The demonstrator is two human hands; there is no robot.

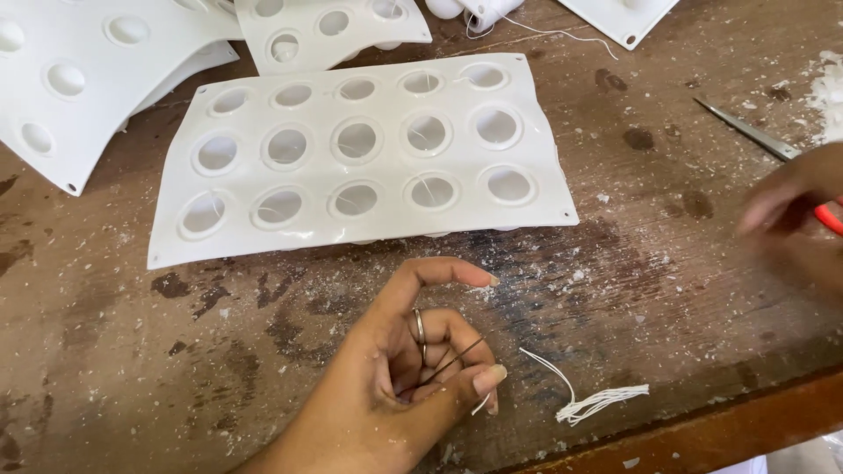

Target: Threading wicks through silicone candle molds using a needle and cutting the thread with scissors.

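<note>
A left hand (pixel 399 369) pinches a thin dark needle (pixel 457 358) between thumb and fingers, closed firmly on it, tip angled up and away from the palm. Just beyond the thumb lies a small bundle of white wick threads (pixel 597 402), near enough to draw from. Above the grip sits a white mould tray (pixel 263 215) with round cavities, strands across several. The right hand (pixel 790 206), blurred, closes around red-handled scissors (pixel 755 136); exact hold unclear.

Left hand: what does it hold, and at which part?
The left hand pinches a thin metal needle at its lower end, between thumb and fingers. A white thread hangs there.
</note>
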